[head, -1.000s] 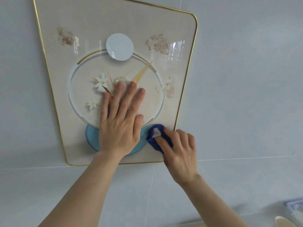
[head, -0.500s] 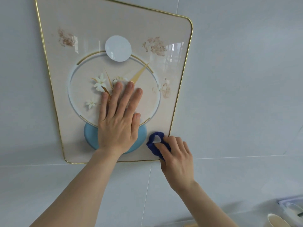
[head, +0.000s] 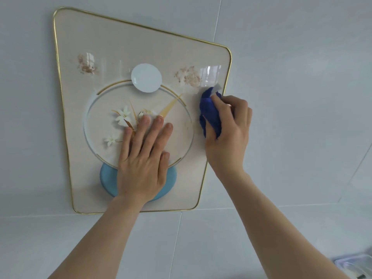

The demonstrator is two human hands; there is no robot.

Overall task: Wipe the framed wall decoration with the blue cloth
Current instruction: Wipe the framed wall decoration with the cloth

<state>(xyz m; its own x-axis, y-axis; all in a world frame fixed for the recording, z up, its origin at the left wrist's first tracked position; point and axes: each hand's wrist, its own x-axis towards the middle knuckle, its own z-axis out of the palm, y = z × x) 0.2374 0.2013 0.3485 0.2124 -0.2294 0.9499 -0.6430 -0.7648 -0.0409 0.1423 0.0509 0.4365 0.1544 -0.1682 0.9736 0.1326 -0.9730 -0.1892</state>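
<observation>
The framed wall decoration (head: 112, 47) hangs on a pale tiled wall; it has a thin gold rim, a cream face, a ring with white flowers, a white disc and a blue disc. My left hand (head: 143, 162) lies flat on its lower middle, fingers spread over the ring and the blue disc. My right hand (head: 227, 129) grips the bunched blue cloth (head: 210, 113) and presses it against the glass near the right edge, about mid-height. Brownish smudges show at the upper left and upper right of the face.
Pale grey wall tiles (head: 291, 97) surround the frame. A clear plastic container (head: 354, 266) shows at the bottom right corner.
My right hand has carried the blue cloth up along the frame's right edge, from the lower right corner to about mid-height. My left hand stays flat in the same spot.
</observation>
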